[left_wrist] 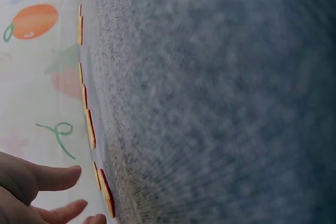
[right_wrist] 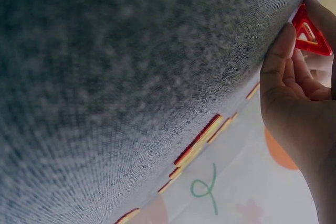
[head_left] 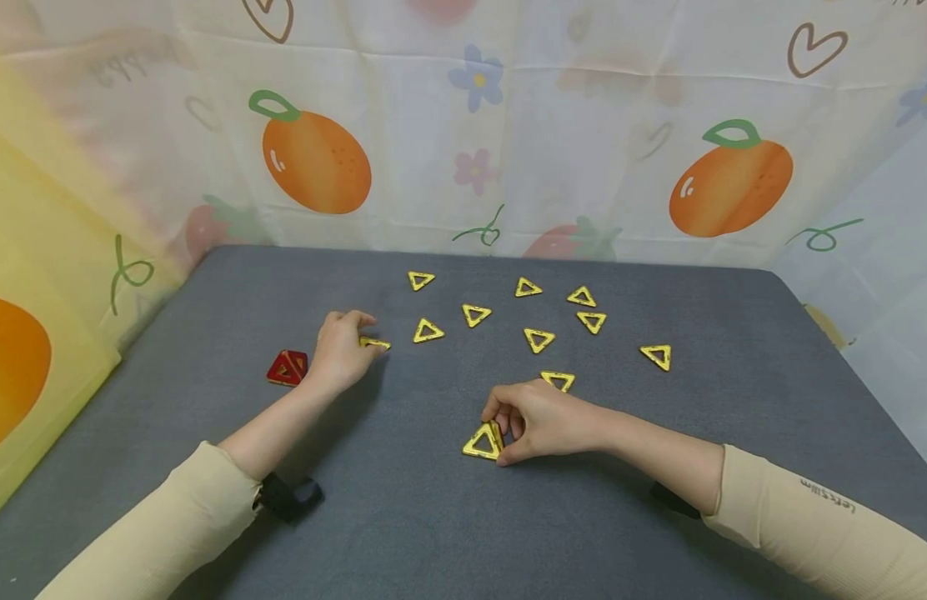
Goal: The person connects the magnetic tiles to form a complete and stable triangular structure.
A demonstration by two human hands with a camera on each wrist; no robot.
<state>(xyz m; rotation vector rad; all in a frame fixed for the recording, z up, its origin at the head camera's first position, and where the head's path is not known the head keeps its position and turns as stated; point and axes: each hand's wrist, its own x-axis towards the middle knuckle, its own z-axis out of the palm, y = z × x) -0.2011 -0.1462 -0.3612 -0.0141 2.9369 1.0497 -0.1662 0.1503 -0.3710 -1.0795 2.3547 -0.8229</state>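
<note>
Near the front middle of the table, my right hand (head_left: 546,417) pinches a triangle tile between thumb and fingers. Its near face is a yellow frame (head_left: 471,451), with a second yellow face close against its right side. In the right wrist view, a red triangle tile (right_wrist: 315,46) shows between the thumb and fingers of that hand (right_wrist: 294,77). My left hand (head_left: 339,350) reaches over a flat yellow triangle tile (head_left: 372,342), thumb at its near edge and fingers spread apart from the thumb. Left of its wrist sits a red piece of joined triangles (head_left: 283,369).
Several more yellow triangle tiles lie scattered flat across the dark grey table (head_left: 403,517), including one (head_left: 558,380) just behind my right hand and one (head_left: 656,357) farther right. A printed curtain (head_left: 418,167) hangs along the back edge.
</note>
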